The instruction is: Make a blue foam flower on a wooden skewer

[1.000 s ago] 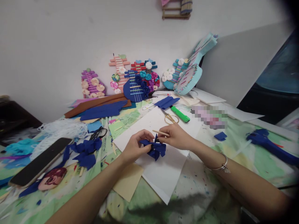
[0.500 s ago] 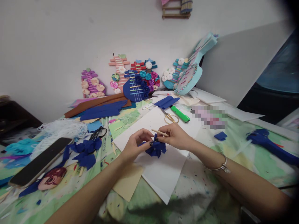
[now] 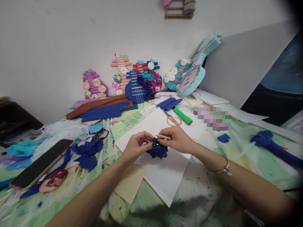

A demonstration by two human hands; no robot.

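Note:
Between my two hands is a ruffled dark blue crepe paper flower [image 3: 158,152], held above white paper [image 3: 165,176]. My left hand [image 3: 139,143] pinches its left and upper edge between thumb and fingers. My right hand [image 3: 176,138] grips the flower's upper right side, and a thin wooden stick [image 3: 163,137] is tucked in its fingers, pointing left. The fingertips of both hands nearly meet at the top of the flower. Beyond the right hand lie gold-handled scissors [image 3: 174,120], a green cutter [image 3: 182,115] and a folded blue crepe piece [image 3: 169,103].
Decorated paper lutes, one of them dark blue [image 3: 134,90], lean on the wall. At left lie a phone [image 3: 42,164], white string [image 3: 63,130], blue crepe scraps [image 3: 87,154] and a red-brown round item [image 3: 54,181]. A blue-wrapped tool [image 3: 272,145] is at right.
My fingertips have drawn closer together at the top of the blue flower, and its raised tip is pressed down. The wooden stick has shifted slightly with my right hand.

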